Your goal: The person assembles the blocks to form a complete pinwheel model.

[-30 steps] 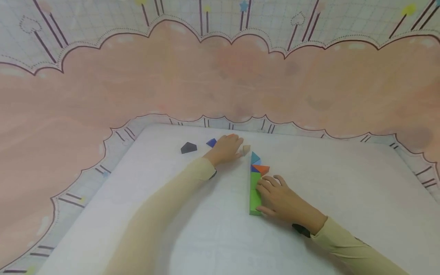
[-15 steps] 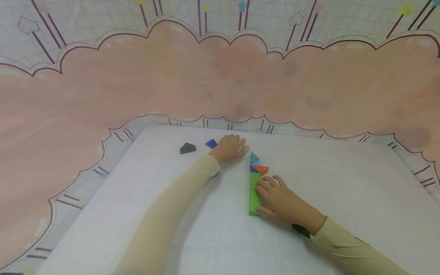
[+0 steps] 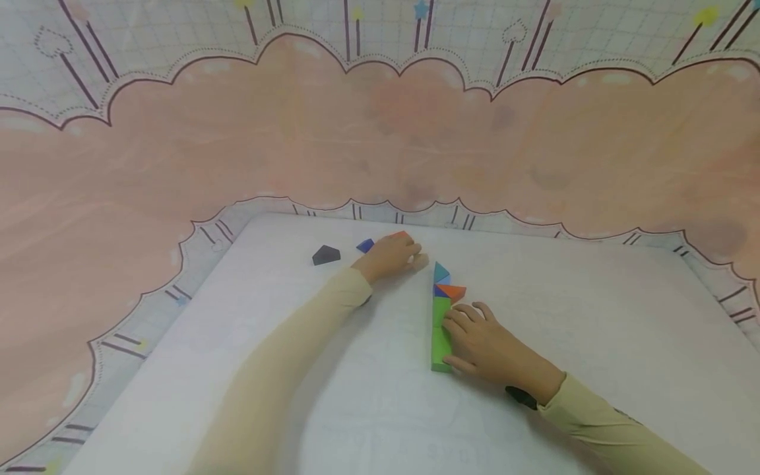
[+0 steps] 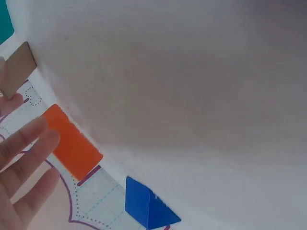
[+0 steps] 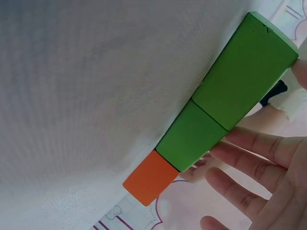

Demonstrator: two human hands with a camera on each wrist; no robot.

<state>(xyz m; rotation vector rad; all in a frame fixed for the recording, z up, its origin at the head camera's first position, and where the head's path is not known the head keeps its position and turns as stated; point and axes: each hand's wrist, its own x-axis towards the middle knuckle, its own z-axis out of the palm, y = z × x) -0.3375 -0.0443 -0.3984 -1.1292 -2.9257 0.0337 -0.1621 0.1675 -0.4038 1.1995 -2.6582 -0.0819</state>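
Observation:
My left hand [image 3: 388,256] is at the far part of the table, pinching a small tan wooden block [image 4: 20,69] between thumb and finger. Its other fingers extend over an orange block [image 4: 74,143], and a blue triangular block [image 4: 148,206] lies beside them. Nearer the middle, my right hand [image 3: 489,346] rests against the right side of two green blocks [image 5: 244,72], its thumb at their near end. Beyond the green blocks the row continues with a dark blue piece [image 3: 440,291], an orange triangular block [image 3: 454,292] jutting right, and a teal triangular block [image 3: 441,271].
A dark grey five-sided block [image 3: 326,255] lies on the far left of the white table [image 3: 594,316]. Behind the table's far edge hangs a patterned pink and white cloth [image 3: 356,132].
My left hand shifted slightly right toward the tan block, then drew slightly back left, and its fingers now pinch the block. The right hand and the row of blocks have stayed put.

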